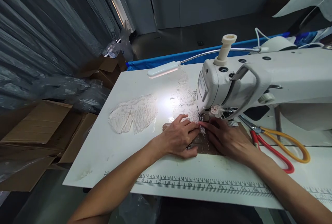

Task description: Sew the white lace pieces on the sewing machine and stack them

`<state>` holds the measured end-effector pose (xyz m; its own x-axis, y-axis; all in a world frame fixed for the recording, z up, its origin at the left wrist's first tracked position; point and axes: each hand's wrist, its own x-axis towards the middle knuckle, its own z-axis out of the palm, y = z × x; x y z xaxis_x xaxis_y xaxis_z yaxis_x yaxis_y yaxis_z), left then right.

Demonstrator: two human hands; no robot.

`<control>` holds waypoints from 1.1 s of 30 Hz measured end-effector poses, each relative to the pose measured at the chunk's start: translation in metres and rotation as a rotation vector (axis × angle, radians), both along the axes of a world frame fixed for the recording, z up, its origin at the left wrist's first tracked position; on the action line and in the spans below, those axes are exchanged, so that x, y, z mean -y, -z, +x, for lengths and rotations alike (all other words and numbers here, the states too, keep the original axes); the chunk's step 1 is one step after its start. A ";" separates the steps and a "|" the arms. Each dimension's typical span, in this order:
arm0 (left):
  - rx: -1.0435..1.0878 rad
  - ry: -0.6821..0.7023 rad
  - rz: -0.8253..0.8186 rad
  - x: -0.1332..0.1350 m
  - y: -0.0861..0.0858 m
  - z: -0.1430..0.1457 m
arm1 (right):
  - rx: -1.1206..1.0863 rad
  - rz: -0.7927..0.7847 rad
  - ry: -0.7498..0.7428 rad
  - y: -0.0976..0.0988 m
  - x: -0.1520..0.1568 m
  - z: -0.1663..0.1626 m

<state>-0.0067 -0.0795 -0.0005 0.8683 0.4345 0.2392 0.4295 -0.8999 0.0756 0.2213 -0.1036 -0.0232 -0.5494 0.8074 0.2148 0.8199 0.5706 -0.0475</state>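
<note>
Lace strip [192, 115], white openwork, left hand [178, 137] flat

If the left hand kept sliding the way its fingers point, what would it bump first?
Probably the right hand, whose fingers almost meet the left hand beside the sewing machine.

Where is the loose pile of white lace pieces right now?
In the head view, the lace pieces lie flat on the white table, left of the left hand and apart from it, nearer the person than the lamp head.
</note>
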 end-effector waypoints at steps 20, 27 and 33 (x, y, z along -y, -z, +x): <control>-0.033 -0.077 0.011 -0.006 0.003 0.005 | 0.078 0.127 0.016 -0.001 0.005 -0.004; -0.060 -0.095 0.005 -0.010 -0.001 0.006 | 0.012 0.026 0.015 0.001 0.006 0.002; -0.036 -0.110 0.000 -0.013 0.000 0.006 | -0.334 -0.165 -0.018 -0.015 -0.007 0.024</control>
